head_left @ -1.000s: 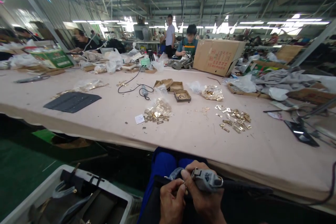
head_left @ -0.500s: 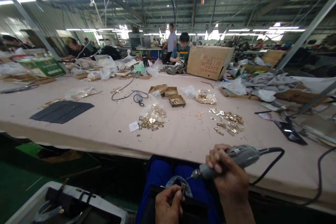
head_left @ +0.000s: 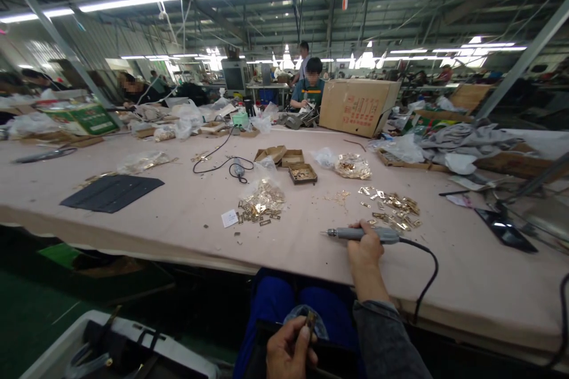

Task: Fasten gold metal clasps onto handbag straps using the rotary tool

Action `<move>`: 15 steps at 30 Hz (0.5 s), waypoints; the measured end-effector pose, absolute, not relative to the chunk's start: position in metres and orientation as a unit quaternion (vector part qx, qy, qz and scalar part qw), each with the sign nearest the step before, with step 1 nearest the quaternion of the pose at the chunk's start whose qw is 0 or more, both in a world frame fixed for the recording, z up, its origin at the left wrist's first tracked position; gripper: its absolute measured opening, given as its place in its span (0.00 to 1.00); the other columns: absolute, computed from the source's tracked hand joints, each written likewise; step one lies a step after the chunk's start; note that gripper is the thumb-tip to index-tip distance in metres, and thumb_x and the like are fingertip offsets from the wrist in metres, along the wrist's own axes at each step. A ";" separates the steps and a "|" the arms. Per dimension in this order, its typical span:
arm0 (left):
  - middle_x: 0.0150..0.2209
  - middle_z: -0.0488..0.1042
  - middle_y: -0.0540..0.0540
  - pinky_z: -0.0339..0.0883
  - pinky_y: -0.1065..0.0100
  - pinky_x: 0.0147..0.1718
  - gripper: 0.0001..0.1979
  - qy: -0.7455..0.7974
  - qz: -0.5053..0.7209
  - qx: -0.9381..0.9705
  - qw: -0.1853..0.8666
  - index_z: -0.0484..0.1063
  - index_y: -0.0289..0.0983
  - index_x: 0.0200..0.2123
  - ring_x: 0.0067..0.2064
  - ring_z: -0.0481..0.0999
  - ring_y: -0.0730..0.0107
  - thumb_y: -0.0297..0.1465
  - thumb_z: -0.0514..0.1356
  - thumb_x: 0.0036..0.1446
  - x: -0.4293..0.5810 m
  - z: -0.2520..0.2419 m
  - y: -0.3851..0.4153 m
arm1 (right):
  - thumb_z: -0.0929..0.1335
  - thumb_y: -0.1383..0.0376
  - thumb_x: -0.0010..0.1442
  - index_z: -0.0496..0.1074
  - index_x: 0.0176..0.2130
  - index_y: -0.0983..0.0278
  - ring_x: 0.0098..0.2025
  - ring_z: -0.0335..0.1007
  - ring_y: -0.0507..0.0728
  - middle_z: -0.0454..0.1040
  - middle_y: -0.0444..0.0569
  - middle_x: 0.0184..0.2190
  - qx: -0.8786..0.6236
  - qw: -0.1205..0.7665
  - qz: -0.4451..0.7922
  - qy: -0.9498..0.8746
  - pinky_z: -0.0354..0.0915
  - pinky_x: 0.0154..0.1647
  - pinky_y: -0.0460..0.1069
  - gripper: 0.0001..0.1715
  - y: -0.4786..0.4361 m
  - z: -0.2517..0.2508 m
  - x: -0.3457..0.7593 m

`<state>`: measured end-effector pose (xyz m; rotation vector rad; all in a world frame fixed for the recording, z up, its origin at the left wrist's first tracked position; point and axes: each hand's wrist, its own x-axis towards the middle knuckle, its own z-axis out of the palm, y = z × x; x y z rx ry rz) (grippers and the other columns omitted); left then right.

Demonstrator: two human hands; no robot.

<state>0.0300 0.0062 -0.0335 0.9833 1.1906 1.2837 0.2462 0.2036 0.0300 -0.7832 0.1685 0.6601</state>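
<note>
My right hand point(head_left: 365, 247) lies on the pink table point(head_left: 178, 213) and grips a grey corded rotary tool point(head_left: 361, 234), its tip pointing left. Just beyond it lies a scatter of small gold metal fittings point(head_left: 393, 211). My left hand point(head_left: 290, 351) is low over my lap, pinching a small dark metal piece point(head_left: 310, 321) against a black bag part. Blue trousers point(head_left: 275, 302) show under the table edge.
More gold fittings point(head_left: 260, 201) lie mid-table with small cardboard boxes point(head_left: 302, 173) and a dark panel point(head_left: 111, 192). A white bin point(head_left: 120, 349) with dark straps stands at lower left. A large carton point(head_left: 358, 106) and other workers are at the far side.
My right hand has lifted the rotary tool from my lap up onto the table. The left hand has stayed low with the small piece.
</note>
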 end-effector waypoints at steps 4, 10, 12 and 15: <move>0.25 0.79 0.43 0.65 0.76 0.15 0.31 0.508 0.544 0.403 0.533 0.84 0.34 0.36 0.16 0.71 0.74 0.58 0.68 0.50 0.029 -0.034 0.009 | 0.76 0.69 0.48 0.56 0.34 0.59 0.26 0.67 0.52 0.68 0.40 0.30 -0.385 0.873 0.281 0.102 0.72 0.26 0.51 0.26 0.225 0.012 0.235; 0.25 0.78 0.43 0.65 0.75 0.16 0.30 0.522 0.545 0.386 0.530 0.84 0.33 0.37 0.17 0.71 0.73 0.57 0.68 0.51 0.027 -0.036 0.013 | 0.76 0.66 0.49 0.58 0.34 0.60 0.28 0.68 0.52 0.69 0.42 0.32 -0.384 0.879 0.272 0.083 0.74 0.29 0.52 0.24 0.236 -0.008 0.223; 0.25 0.78 0.43 0.64 0.75 0.16 0.30 0.524 0.541 0.379 0.537 0.84 0.33 0.37 0.17 0.70 0.74 0.57 0.68 0.51 0.028 -0.037 0.014 | 0.76 0.64 0.50 0.58 0.33 0.61 0.28 0.68 0.52 0.68 0.41 0.30 -0.381 0.879 0.277 0.077 0.74 0.29 0.52 0.23 0.239 -0.009 0.222; 0.26 0.78 0.42 0.63 0.76 0.16 0.31 0.526 0.534 0.377 0.545 0.83 0.33 0.38 0.17 0.70 0.75 0.58 0.68 0.51 0.028 -0.041 0.015 | 0.76 0.64 0.50 0.60 0.33 0.61 0.27 0.67 0.52 0.67 0.40 0.29 -0.375 0.881 0.279 0.069 0.74 0.29 0.52 0.22 0.242 -0.008 0.221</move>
